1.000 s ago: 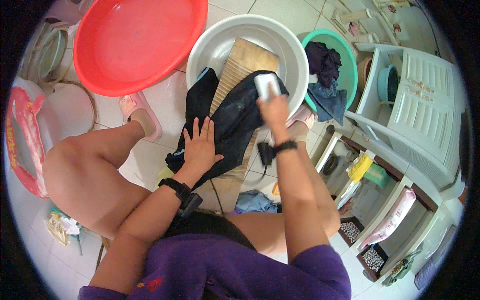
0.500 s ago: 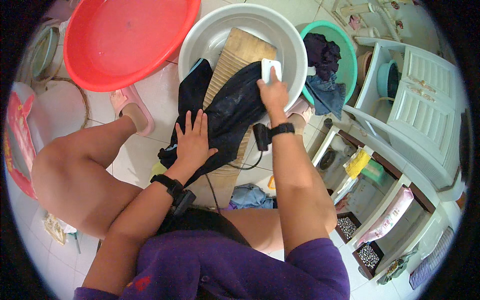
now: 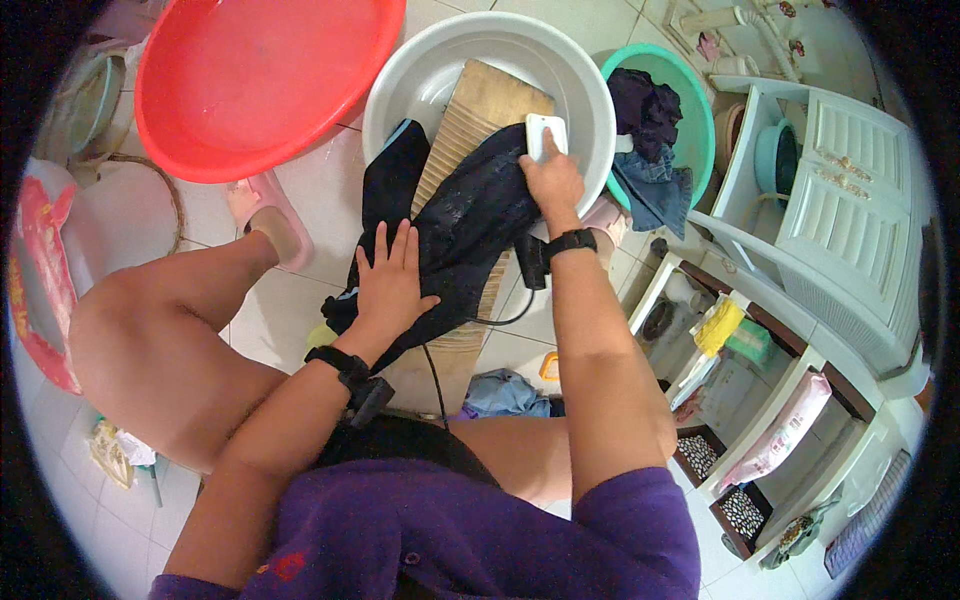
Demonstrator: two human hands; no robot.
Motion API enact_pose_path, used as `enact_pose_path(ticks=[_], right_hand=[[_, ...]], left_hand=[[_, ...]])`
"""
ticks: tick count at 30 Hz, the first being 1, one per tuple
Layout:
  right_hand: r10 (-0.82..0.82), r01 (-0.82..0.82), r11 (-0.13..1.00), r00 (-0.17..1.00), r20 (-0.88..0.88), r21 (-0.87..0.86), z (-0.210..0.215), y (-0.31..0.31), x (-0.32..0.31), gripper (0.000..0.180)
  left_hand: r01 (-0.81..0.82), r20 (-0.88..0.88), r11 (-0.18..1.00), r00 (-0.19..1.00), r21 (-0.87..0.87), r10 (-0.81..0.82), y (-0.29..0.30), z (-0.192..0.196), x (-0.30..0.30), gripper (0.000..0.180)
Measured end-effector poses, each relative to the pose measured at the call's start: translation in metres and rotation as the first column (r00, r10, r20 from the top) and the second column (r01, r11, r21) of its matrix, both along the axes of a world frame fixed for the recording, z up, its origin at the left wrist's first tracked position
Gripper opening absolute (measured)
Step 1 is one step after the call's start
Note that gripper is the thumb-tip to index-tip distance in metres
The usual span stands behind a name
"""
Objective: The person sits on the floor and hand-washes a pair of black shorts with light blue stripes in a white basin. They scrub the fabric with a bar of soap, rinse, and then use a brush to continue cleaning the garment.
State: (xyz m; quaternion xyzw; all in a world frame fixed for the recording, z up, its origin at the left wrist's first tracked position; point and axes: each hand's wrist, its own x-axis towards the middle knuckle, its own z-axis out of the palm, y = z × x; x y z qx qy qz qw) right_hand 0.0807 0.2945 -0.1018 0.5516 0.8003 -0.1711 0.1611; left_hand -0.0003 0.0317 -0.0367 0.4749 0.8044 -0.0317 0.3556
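A dark, wet-looking black garment (image 3: pixel 462 215) with a light blue edge lies spread over a ribbed wooden washboard (image 3: pixel 497 88). The board leans from my lap into a pale grey basin (image 3: pixel 400 85). My left hand (image 3: pixel 392 285) lies flat on the garment's near left part, fingers spread. At the garment's far right end, near the basin's rim, my right hand (image 3: pixel 555 185) grips a white oblong block (image 3: pixel 546 135), its index finger stretched along the top. The block's underside is hidden, so I cannot tell whether it is a brush or soap.
A large red basin (image 3: pixel 265 80) stands at the far left. Right of the grey basin, a green tub (image 3: pixel 705 130) holds dark clothes and denim (image 3: pixel 655 190). White cabinets (image 3: pixel 850 210) and a low shelf (image 3: pixel 690 285) line the right side. More denim (image 3: pixel 505 393) lies below the washboard.
The whole view has shifted slightly, moving the scene a little rightward. My hands keep nearly the same places on the garment and the white block.
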Motion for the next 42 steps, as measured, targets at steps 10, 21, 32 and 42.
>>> enact_pose_path(ticks=[10,21,32,42], right_hand=[[0.378,-0.434,0.891,0.871,-0.313,-0.132,0.046,-0.154,-0.013,0.064],[-0.034,0.036,0.999,0.997,-0.063,0.027,0.012,-0.017,-0.004,0.068],[0.189,-0.200,0.980,0.927,-0.325,0.000,0.033,-0.167,0.051,0.075],[-0.242,0.232,0.970,0.955,-0.171,-0.073,0.015,-0.060,0.029,0.073]], left_hand=[[-0.004,0.019,1.000,1.000,0.013,0.003,-0.004,-0.003,-0.001,0.097],[-0.024,-0.019,0.999,1.000,0.047,0.025,-0.002,-0.002,0.000,0.102],[0.002,-0.094,0.988,0.996,0.155,0.013,-0.009,-0.018,0.004,0.087],[-0.004,-0.089,0.990,0.996,0.138,0.017,-0.004,-0.017,0.005,0.073]])
